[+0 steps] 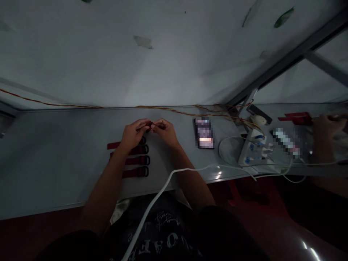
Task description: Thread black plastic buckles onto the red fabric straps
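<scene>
Overall, a long grey bench (pixel 54 152) runs below a twisted coloured wire (pixel 54 103). Off to the right sit a phone (pixel 203 133), a power strip (pixel 251 148), and a co-worker's hand (pixel 326 132) near loose red straps (pixel 295 117). Four dark-red straps (pixel 136 160) with black loop buckles lie stacked just beside the left hand (pixel 133 134). That hand and the right hand (pixel 164 132) meet above the bench, fingers curled, pinching a small dark-red piece (pixel 148 125), mostly hidden. A tight fingertip pinch seems right for work this small.
</scene>
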The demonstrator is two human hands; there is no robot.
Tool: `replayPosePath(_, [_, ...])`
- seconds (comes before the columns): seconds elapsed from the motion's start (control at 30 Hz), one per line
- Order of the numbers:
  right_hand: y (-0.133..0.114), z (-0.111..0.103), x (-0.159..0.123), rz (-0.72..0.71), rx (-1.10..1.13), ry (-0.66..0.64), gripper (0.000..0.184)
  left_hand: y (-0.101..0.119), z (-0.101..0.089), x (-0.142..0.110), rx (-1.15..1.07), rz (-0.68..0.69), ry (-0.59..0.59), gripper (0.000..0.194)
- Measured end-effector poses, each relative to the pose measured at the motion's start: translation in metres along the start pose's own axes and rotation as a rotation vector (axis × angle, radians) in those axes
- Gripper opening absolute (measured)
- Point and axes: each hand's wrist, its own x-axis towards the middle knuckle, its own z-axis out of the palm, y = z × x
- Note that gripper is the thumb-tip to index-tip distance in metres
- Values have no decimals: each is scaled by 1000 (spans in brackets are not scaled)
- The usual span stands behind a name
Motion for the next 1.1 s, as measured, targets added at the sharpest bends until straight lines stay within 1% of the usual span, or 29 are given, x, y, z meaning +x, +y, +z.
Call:
replayPosePath(0.1, [4, -1, 0, -102, -133, 42, 38, 2, -2, 3, -61, -69, 17, 31])
replayPosePath(0.17, [5, -1, 0, -152, -206, 59, 34, 3, -3, 4, -41, -108, 44, 26])
replayPosePath(0.27, [2, 0, -3, -208, -297, 37, 33, 2, -1, 6, -4, -137, 129, 18])
replayPosePath(0.37, [-3, 3, -8, -245, -361, 1, 33, 0, 3, 5, -53, -141, 151, 14])
replayPosePath(0.47, [-4, 7, -9, -259, -388, 32, 29, -1, 7, 3, -117, -151, 131, 13])
replayPosePath(0.57, [3, 7, -5, -255, -367, 66, 26, -2, 11, 2, -131, -155, 124, 13])
replayPosePath(0.67, [10, 4, -1, -232, -307, 16, 24, -3, 13, 1, -141, -166, 119, 14])
replayPosePath(0.73, [12, 2, 0, -222, -312, -1, 21, -3, 14, 1, -134, -182, 128, 14])
replayPosePath(0.87, [9, 1, -1, -234, -400, 32, 16, -3, 13, 2, -90, -222, 138, 17])
replayPosePath(1.0, [5, 1, -2, -292, -543, 45, 12, -2, 12, 3, -43, -215, 133, 17])
replayPosePath(1.1, [4, -1, -3, -311, -572, 29, 12, -2, 13, 3, -128, -244, 138, 17])
